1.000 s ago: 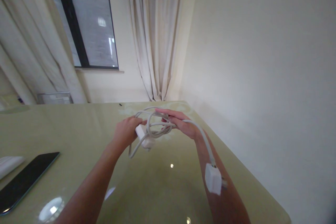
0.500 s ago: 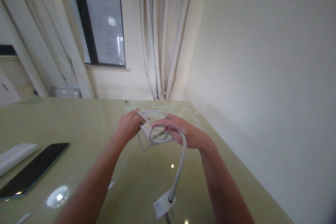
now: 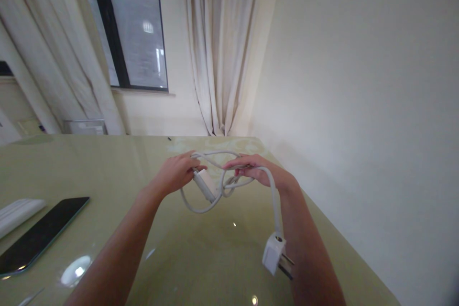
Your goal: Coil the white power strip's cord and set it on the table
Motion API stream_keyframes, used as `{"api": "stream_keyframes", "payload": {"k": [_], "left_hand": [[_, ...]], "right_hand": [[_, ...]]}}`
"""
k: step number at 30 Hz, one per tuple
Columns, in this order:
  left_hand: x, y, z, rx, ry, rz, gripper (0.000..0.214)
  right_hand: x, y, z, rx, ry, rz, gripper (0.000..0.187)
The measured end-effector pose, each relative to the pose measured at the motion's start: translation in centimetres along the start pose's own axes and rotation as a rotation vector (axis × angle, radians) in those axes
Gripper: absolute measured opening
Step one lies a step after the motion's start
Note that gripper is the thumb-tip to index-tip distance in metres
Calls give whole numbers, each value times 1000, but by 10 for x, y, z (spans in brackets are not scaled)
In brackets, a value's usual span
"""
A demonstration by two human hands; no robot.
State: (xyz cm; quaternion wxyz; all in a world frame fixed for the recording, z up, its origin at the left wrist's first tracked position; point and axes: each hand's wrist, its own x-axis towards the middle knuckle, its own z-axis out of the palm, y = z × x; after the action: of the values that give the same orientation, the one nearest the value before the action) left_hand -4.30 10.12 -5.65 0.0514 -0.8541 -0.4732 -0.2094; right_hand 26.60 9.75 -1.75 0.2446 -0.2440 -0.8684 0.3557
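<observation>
A white power cord (image 3: 275, 201) hangs in loose loops between my hands, above the glossy table. My left hand (image 3: 177, 172) is closed on one side of the loops, near a white rectangular block (image 3: 205, 184) on the cord. Fingers of my right hand (image 3: 263, 169) pinch the other side of the loops. From that hand a length of cord drops to a white plug (image 3: 274, 253) with metal prongs, dangling beside my right forearm. My fingertips partly hide the cord where they grip it.
The pale green table (image 3: 201, 258) reflects ceiling lights. At left lie a black tablet-like slab (image 3: 43, 234) and a white elongated object (image 3: 21, 215). A small dark piece (image 3: 169, 139) sits near the far edge. A wall (image 3: 358, 105) runs along the right; curtains (image 3: 222, 48) hang behind.
My hands have moved slightly apart, spreading the cord's loops wider. The dangling plug has swung right and up, toward my right forearm, and turned so its prongs point right.
</observation>
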Motion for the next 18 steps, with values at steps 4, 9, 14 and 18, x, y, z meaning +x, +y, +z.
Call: {"api": "stream_keyframes", "payload": {"k": [4,9,14,18], "left_hand": [[1,1,5,-123,-18,12,37],[3,-1,10,-324,5,75,39],[3,0,9,-644,-1,51,42],[1,0,6,-821,96,-79,44]], "right_hand": [[-4,3,-3,6,8,-10,36],[-4,10,-4,81,-10,44,37],[0,18,0,129,-34,22,34],[4,18,4,190,9,36,38]]}}
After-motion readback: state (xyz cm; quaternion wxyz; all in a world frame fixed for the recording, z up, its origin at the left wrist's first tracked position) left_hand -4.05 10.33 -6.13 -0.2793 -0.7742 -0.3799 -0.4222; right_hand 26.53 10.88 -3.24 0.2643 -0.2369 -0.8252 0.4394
